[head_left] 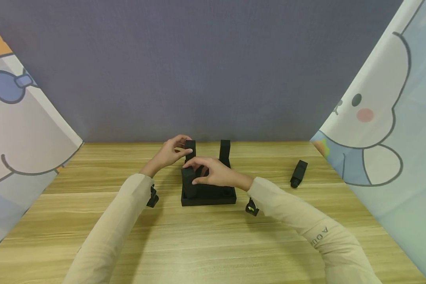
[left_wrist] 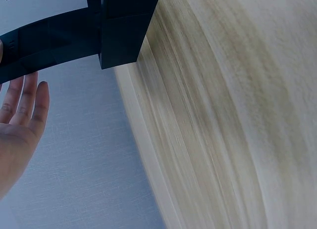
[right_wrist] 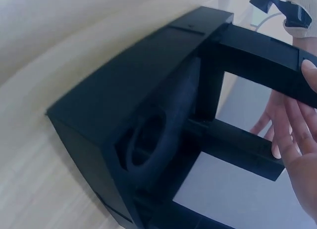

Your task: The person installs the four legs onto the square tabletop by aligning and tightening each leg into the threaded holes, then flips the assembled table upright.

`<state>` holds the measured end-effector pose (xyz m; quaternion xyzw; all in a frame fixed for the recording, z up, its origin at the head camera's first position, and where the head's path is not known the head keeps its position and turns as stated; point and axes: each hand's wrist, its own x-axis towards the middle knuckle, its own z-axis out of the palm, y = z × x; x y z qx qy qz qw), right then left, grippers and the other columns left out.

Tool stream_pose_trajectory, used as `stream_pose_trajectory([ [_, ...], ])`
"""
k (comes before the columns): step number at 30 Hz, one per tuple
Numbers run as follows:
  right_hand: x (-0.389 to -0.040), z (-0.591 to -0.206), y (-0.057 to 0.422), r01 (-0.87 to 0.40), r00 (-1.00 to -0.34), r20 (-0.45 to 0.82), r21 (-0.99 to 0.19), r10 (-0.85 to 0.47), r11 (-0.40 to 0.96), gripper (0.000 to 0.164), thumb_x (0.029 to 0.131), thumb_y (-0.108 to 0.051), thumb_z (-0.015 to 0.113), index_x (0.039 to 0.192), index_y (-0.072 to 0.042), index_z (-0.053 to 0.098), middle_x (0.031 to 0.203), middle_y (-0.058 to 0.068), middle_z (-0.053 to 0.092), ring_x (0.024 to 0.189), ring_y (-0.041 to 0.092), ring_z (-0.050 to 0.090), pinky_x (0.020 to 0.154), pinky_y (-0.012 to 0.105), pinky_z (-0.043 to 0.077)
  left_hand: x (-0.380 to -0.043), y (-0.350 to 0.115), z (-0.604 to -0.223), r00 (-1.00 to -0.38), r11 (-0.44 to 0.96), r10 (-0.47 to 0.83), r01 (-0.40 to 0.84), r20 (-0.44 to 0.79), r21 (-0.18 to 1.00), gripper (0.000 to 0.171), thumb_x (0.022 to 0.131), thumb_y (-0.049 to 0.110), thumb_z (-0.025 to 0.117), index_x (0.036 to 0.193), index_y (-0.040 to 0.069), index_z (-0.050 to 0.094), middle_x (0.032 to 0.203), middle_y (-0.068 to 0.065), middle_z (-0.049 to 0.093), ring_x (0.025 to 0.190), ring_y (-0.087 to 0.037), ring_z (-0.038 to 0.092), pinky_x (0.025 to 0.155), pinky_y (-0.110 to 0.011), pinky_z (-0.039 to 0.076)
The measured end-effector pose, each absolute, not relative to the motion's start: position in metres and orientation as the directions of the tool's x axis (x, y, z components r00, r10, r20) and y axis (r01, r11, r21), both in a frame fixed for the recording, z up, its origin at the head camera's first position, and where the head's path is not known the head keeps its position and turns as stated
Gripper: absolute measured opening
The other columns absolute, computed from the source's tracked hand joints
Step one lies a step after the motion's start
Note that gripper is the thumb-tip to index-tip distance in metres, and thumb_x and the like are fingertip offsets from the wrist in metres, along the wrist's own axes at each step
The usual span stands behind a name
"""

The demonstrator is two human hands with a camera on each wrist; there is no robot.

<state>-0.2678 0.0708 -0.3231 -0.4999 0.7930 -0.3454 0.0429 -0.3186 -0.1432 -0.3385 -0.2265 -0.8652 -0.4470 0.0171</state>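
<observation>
A black base [head_left: 208,201] with square upright posts stands on the table. My right hand [head_left: 214,172] holds the front left post [head_left: 188,181] near its top, thumb on one side and fingers on the other. Behind it, my left hand [head_left: 170,153] has thumb and fingers about the back left post [head_left: 190,145]. In the left wrist view the left fingers [left_wrist: 27,103] pass partly behind a post, with the thumb barely visible. A third post [head_left: 225,150] rises at the back right. The base's front right corner shows a round hole [head_left: 228,192].
A loose black post [head_left: 299,173] with a rounded end lies on the wooden table [head_left: 198,252] to the right. A grey panel [head_left: 206,71] rises behind the table. Cartoon-printed sheets [head_left: 376,118] flank both sides. Black wrist cameras [head_left: 252,207] hang below the sleeves.
</observation>
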Motion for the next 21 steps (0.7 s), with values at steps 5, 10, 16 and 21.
stream_pose_trajectory([
  [5, -0.2635, -0.3277, 0.069, -0.752, -0.536, 0.331, -0.605, -0.776, 0.261, 0.047, 0.077, -0.019, 0.074, 0.119, -0.012, 0.054, 0.106, 0.002, 0.06, 0.09, 0.012, 0.058, 0.065, 0.026, 0.053, -0.3179, -0.1432, -0.3382, -0.899, 0.515, 0.369, 0.409, 0.235, 0.754, 0.037, 0.088, 0.022, 0.062, 0.122, 0.013, 0.049, 0.115, -0.013, 0.055, 0.108, -0.03, 0.056, 0.083, -0.044, 0.051],
  [10, -0.2621, -0.3313, 0.0685, -0.745, -0.554, 0.351, -0.614, -0.755, 0.261, 0.049, 0.076, -0.022, 0.074, 0.119, -0.013, 0.054, 0.107, 0.002, 0.06, 0.088, 0.012, 0.058, 0.063, 0.026, 0.053, -0.3175, -0.1429, -0.338, -0.895, 0.52, 0.371, 0.422, 0.248, 0.743, 0.038, 0.087, 0.023, 0.062, 0.121, 0.013, 0.05, 0.115, -0.014, 0.056, 0.107, -0.031, 0.057, 0.081, -0.044, 0.052],
  [16, -0.2646, -0.3285, 0.0706, -0.747, -0.522, 0.319, -0.618, -0.791, 0.245, 0.053, 0.077, -0.022, 0.074, 0.123, -0.012, 0.051, 0.116, 0.002, 0.057, 0.093, 0.013, 0.057, 0.067, 0.032, 0.054, -0.3176, -0.143, -0.3375, -0.897, 0.507, 0.371, 0.413, 0.241, 0.757, 0.039, 0.087, 0.023, 0.062, 0.122, 0.012, 0.049, 0.116, -0.015, 0.055, 0.107, -0.032, 0.056, 0.085, -0.046, 0.05],
  [21, -0.2702, -0.3234, 0.0731, -0.756, -0.453, 0.256, -0.617, -0.854, 0.217, 0.059, 0.079, -0.018, 0.072, 0.131, -0.01, 0.046, 0.131, 0.005, 0.049, 0.106, 0.018, 0.053, 0.073, 0.031, 0.054, -0.318, -0.1438, -0.3374, -0.896, 0.5, 0.375, 0.411, 0.237, 0.762, 0.039, 0.088, 0.023, 0.062, 0.123, 0.012, 0.048, 0.117, -0.015, 0.054, 0.108, -0.032, 0.055, 0.088, -0.048, 0.048],
])
